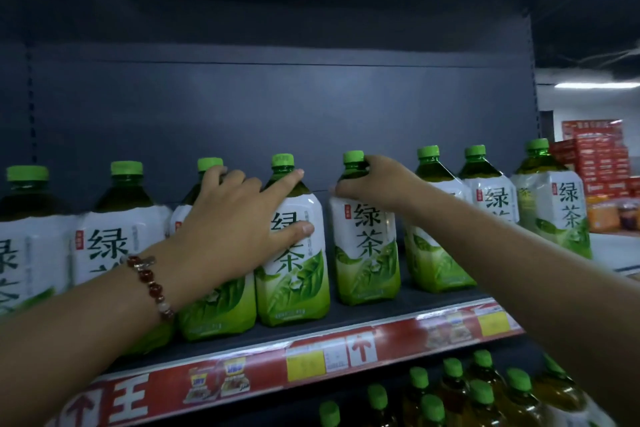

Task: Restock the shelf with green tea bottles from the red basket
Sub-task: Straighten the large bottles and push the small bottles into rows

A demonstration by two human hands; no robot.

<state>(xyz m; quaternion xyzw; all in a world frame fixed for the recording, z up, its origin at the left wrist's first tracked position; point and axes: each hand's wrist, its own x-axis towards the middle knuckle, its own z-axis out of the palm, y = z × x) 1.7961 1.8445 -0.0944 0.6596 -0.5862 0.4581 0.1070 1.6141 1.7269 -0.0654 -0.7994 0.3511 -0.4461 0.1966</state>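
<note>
Between the two hands stand two green tea bottles on the upper shelf (377, 314), a narrow dark gap parting their labels. The left hand (239, 215) lies spread over the left of these, the fourth bottle (294, 274): its index finger stretches along the dark shoulder just under the green cap, its thumb presses the white label lower down, and the other fingers reach back to the neck of the third bottle (214, 302), which stands touching the fourth. A beaded bracelet (152, 283) circles that wrist. The right hand (377, 184) curls round the neck of the fifth bottle (365, 253), fingertips at the base of its cap, thumb on the shoulder. Just right of those fingers stands another bottle (429, 253), partly hidden by the forearm, with two more beyond it near the shelf's right end. Above every cap the dark back panel (277, 104) rises with open room. Below the fingers, the bottles stand set back from the red price strip (311, 357) on the shelf's front edge, leaving a bare band. More green caps (453, 367) show on the lower tier.
</note>
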